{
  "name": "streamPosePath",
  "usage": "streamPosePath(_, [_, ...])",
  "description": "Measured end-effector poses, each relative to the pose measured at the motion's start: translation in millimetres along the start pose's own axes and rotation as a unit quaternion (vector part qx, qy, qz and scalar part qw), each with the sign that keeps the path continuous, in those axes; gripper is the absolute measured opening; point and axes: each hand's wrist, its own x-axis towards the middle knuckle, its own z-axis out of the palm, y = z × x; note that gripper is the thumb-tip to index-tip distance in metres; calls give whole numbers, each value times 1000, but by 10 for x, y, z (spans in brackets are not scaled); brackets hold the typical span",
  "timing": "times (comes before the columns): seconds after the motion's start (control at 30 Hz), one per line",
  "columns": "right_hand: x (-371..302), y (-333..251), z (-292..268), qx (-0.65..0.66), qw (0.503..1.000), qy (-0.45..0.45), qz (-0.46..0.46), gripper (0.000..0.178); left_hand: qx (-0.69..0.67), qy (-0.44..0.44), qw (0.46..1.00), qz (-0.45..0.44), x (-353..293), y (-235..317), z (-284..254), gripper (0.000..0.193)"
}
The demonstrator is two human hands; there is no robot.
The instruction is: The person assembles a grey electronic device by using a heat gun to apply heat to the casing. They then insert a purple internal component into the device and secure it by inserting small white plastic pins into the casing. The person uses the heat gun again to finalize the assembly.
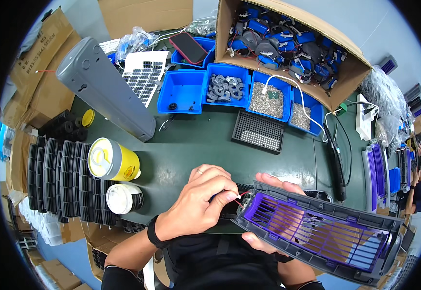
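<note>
Purple-grilled housing (334,232): held tilted at the near edge of the desk (198,145); best kept steady.
Right hand (280,183): spread behind, the housing's long edges gripped.
Left hand (203,199): thumb and fingertip pinched on the red wire (246,193); slack is best left.

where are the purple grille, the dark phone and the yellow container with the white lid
purple grille (320,229): head view, on its slats near the middle
dark phone (188,48): head view, on its dark flat face
yellow container (127,159): head view, on its yellow side wall
</note>
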Motion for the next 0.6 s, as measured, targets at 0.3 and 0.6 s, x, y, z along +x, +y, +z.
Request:
streamPosePath(0.3, [2,-24,-34,-70,997,-29,-23,113,109,-5,991,73,-36,66,43,9])
streamPosePath(0.6, [17,8,-59,-73,995,-62,-39,117,119,-2,990,81,-47,36,61,11])
